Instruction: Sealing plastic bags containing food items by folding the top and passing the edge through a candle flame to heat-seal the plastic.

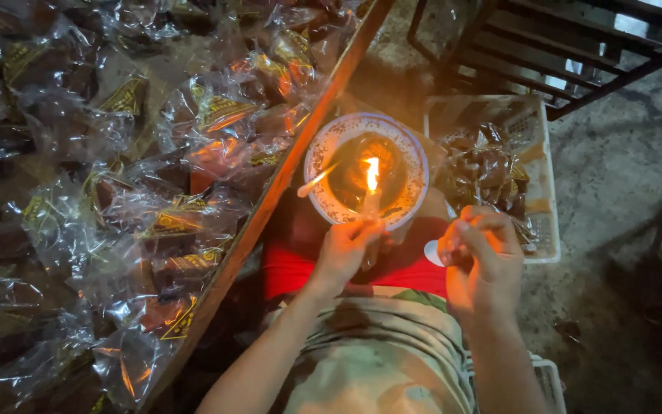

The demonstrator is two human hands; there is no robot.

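- A heap of clear plastic packets [155, 222] with yellow printed labels and dark contents covers the wooden tray [270, 199] at the left, reaching up to its slanted right edge.
- The left hand [346, 249] comes up from the bottom of the view, forearm angled to the right, wrist bent forward. Its fingers are pressed together, pinched round the lower end of a thin lit candle [371, 201].
- The candle stands nearly upright at the near rim of a bowl [415, 165], its flame bright orange-white above the bowl's dark inside. The bowl is round, pale, with a patterned rim; a pale stick [316, 182] leans across its left rim.
- The right hand [480, 253] is raised just right of the bowl, fingers curled in close together. Whether they grip something cannot be told.
- Beyond that hand, a white plastic basket [549, 192] on the concrete floor holds more packets.
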